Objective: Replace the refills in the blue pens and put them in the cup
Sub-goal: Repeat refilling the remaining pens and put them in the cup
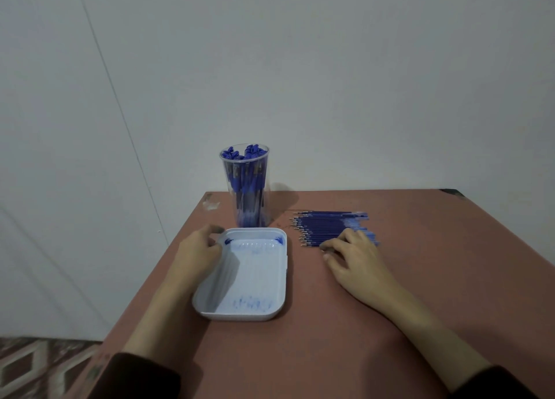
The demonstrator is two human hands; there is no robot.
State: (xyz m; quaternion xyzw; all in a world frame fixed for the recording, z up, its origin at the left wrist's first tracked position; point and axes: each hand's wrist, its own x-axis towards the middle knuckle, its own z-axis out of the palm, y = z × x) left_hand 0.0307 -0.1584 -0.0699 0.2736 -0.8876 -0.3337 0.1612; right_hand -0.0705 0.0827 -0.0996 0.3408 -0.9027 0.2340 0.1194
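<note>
Table (pixel 420 278): reddish-brown top, set against a pale wall (pixel 330 68); a worn light patch (pixel 211 203) at its far left corner.

Cup (pixel 222 157): clear, tall, upright near the far left edge of the table, just behind the tray.

Blue pens (pixel 247 188): a full bunch standing upright inside the cup, caps uppermost and level with the rim.

Tray (pixel 255 278): white, shallow, rounded corners, lying on the table between the cup and the person; its long side runs away from the camera.

Ink marks (pixel 252 304): blue smears on the tray floor, heaviest along the near end and at the two far corners.

Refills (pixel 327 227): thin blue rods laid side by side in one flat row on the table, to the right of the cup and the tray; metal tips point left, toward the cup.

Left hand (pixel 196 253): at the tray's far left corner, fingers curled over the rim, gripping the tray; the forearm lies along the tray's left side.

Right hand (pixel 357 257): palm down, fingers loosely extended and spread, not closed; the fingertips rest on the near edge of the refill row, the thumb on the table beside it.

Sleeves (pixel 141 374): dark, pushed back from both wrists, seen at the bottom edge.

Floor (pixel 36 365): patterned in diamond shapes, visible at lower left beside the table.
</note>
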